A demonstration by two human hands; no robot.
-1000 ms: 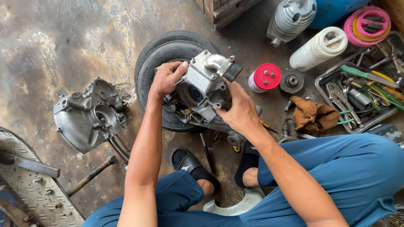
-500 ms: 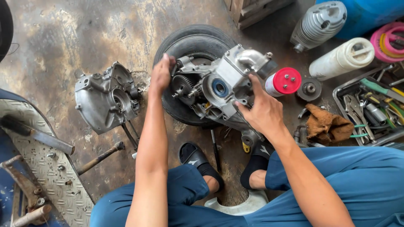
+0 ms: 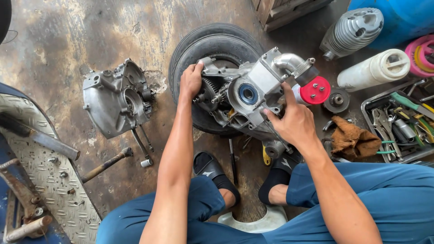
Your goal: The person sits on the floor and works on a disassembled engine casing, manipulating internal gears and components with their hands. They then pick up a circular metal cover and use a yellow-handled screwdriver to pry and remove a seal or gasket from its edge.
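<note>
A second grey engine cover lies on the stained concrete floor to the left, with a hammer just near of it. A metal tread plate fills the near left corner. Far right stand a finned grey cylinder, a blue drum and a white plastic bottle. A brown rag lies beside a tray of tools at the right edge. A small gear sits near the red-capped can.

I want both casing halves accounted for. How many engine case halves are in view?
2. One engine case half is held over the tyre by the left hand and right hand. The other case half lies on the floor to the left.
</note>
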